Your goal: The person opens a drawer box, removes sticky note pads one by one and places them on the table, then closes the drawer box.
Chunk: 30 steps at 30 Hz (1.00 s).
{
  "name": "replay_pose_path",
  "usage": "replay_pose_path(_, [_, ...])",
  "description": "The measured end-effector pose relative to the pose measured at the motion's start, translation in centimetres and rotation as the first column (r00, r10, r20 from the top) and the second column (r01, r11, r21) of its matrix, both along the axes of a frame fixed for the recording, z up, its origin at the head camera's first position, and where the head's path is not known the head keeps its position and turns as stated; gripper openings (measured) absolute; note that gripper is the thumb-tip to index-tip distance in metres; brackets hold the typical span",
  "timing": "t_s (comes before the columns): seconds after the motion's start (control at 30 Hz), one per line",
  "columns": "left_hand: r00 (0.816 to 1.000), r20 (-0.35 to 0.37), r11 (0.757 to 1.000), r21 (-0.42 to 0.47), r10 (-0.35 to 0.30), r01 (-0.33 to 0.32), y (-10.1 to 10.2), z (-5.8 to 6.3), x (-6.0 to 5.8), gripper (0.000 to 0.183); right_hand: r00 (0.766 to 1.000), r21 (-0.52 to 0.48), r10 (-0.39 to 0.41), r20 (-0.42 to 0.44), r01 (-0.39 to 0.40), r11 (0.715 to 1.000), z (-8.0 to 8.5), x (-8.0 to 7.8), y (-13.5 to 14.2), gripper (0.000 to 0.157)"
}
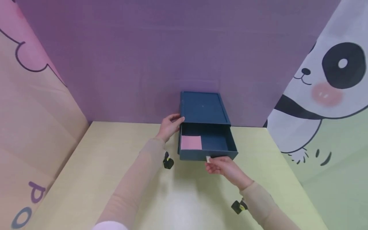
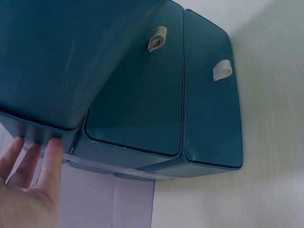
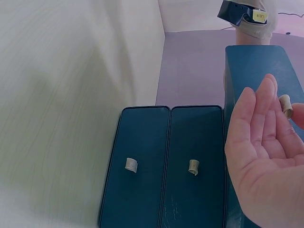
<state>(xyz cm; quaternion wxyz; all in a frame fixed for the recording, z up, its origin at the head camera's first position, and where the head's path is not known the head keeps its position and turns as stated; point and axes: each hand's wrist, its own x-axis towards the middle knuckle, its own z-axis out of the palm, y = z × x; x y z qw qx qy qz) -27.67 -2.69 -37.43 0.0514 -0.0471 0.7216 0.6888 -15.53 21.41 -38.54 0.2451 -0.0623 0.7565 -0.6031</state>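
A dark blue drawer cabinet [image 1: 202,107] stands at the back of the table, its top drawer [image 1: 219,143] pulled out towards me. Inside, on the left, lies a square pink paper pad [image 1: 191,142]. My right hand [image 1: 225,167] pinches the pale pull tab [image 3: 286,105] on that drawer's front between thumb and fingers. The left hand [image 1: 169,127] touches the cabinet's left side near its upper front edge; in the left wrist view its fingers [image 2: 50,166] are fairly straight against the side. Beneath, the middle drawer [image 2: 137,104] and the bottom drawer [image 2: 211,109] are closed.
A purple backdrop [image 1: 161,57] rises right behind the cabinet. Printed cloth walls flank the pale table [image 1: 109,159], with a panda [image 1: 316,73] on the right one. Small dark devices [image 1: 168,161] sit at both wrists.
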Motion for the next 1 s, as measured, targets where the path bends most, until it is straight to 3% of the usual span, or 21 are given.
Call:
replay_pose_path(0.27, [0.999, -0.036, 1.000, 0.008, 0.004, -0.003, -0.2, 0.2, -0.1, 0.048, 1.000, -0.007, 0.000, -0.005, 0.000, 1.000, 0.0, 0.0, -0.2, 0.040])
replay_pose_path(1.0, [0.999, -0.037, 1.000, 0.025, -0.002, 0.003, 0.0, -0.4, -0.5, 0.048, 1.000, 0.025, 0.004, 0.019, -0.004, 1.000, -0.2, 1.0, 0.5, 0.043])
